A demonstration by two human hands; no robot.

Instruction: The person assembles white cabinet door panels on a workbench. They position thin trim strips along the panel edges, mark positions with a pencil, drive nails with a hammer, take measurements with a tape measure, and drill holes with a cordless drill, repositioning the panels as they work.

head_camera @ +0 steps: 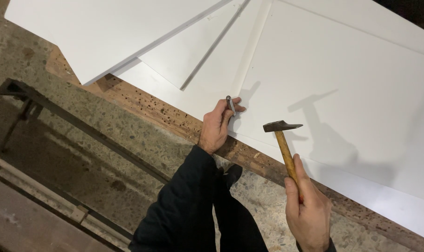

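Two hands are busy: your left hand (pixel 217 125) pinches a small metal punch (pixel 230 104) upright against the white panel (pixel 342 93) on the table (pixel 142 105), while your right hand (pixel 307 210) grips the hammer (pixel 282 135), raised beside it. No strike has landed yet.

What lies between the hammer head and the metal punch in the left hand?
Head view: only bare white panel lies between hammer head and metal punch held by the left hand.
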